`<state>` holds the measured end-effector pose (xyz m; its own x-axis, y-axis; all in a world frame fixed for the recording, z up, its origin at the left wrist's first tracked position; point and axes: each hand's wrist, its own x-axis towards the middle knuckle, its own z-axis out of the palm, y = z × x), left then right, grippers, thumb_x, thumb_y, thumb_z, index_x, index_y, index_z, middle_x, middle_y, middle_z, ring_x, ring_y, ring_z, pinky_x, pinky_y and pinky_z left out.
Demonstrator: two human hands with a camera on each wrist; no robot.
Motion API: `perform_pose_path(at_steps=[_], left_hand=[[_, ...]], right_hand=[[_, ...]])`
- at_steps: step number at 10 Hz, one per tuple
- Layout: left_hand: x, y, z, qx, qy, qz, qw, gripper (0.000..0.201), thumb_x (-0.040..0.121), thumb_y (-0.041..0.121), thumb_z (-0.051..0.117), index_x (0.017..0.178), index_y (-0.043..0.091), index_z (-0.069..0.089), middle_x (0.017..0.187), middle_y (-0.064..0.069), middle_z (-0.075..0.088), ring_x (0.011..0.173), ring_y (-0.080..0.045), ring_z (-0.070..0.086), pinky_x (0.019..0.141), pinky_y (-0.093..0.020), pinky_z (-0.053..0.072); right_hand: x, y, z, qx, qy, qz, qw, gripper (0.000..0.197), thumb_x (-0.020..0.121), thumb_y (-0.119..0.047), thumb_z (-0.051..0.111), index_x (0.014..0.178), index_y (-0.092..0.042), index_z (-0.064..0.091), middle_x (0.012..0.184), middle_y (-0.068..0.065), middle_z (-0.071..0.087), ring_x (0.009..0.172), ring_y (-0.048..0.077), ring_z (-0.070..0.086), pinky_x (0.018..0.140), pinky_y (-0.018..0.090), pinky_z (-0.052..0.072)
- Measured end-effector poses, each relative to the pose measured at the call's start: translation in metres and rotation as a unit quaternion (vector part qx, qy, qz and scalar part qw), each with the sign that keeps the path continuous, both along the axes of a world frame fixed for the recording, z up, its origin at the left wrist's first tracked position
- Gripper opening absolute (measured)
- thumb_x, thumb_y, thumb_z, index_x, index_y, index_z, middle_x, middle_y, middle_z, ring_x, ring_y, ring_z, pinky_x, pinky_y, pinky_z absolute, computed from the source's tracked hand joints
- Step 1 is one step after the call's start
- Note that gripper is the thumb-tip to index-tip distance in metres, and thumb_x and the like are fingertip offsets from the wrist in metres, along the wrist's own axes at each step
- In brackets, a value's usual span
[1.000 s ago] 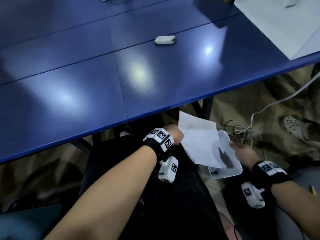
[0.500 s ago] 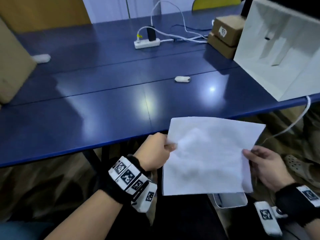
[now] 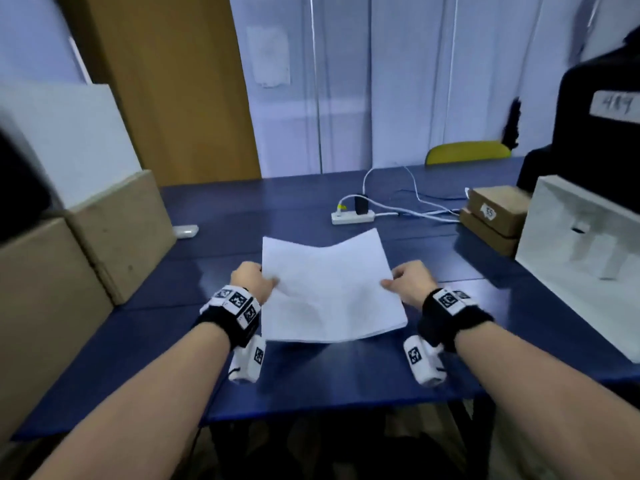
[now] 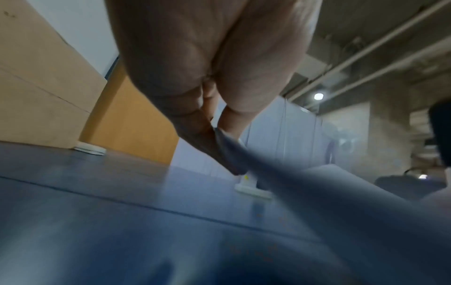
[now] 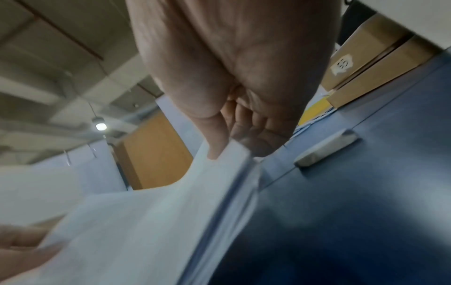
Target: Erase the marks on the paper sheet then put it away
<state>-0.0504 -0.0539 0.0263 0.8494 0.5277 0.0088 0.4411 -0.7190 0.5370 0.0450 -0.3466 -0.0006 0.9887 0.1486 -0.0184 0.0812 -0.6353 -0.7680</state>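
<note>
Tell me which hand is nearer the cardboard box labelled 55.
Right. The right hand pinches the right edge of the paper sheet, and the box sits ahead and to its right. The left hand holds the opposite edge, farther away.

— Where's the sheet (image 3: pixel 329 289)?
— Over the middle of the bench (image 3: pixel 311 375), left hand (image 3: pixel 251 282) at its left edge, right hand (image 3: pixel 412 280) at its right.
— Behind it?
— A power strip (image 3: pixel 353 216), cables running right toward stacked boxes (image 3: pixel 495 218). An open case (image 3: pixel 581 258) stands right of those.
— And left?
— Cartons (image 3: pixel 114 233) along the left edge, a small eraser (image 3: pixel 186 231) just beside them.
</note>
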Motion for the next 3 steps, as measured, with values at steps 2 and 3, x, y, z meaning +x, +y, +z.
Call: perform_pose_path(at_steps=[2, 3], left_hand=[[0.035, 0.032, -0.029, 0.040, 0.097, 0.013, 0.994, 0.032, 0.086, 0.038, 0.069, 0.099, 0.009, 0.068, 0.099, -0.008, 0.069, 0.080, -0.025, 0.058, 0.068, -0.027, 0.043], [0.039, 0.042, -0.038, 0.047, 0.109, 0.009, 0.993, 0.037, 0.085, 0.045, 0.067, 0.095, 0.009, 0.069, 0.087, -0.002, 0.068, 0.080, -0.021, 0.062, 0.064, -0.025, 0.044]], right_hand=[[0.026, 0.033, -0.011, -0.122, 0.050, -0.006, 0.991, 0.021, 0.084, -0.027, 0.076, 0.090, -0.008, 0.070, 0.091, 0.006, 0.068, 0.083, 0.021, 0.059, 0.073, 0.025, 0.045], [0.026, 0.033, -0.015, -0.113, 0.060, -0.001, 0.992, 0.039, 0.086, -0.034, 0.073, 0.062, -0.013, 0.051, 0.066, 0.001, 0.054, 0.067, 0.021, 0.053, 0.062, 0.024, 0.039]])
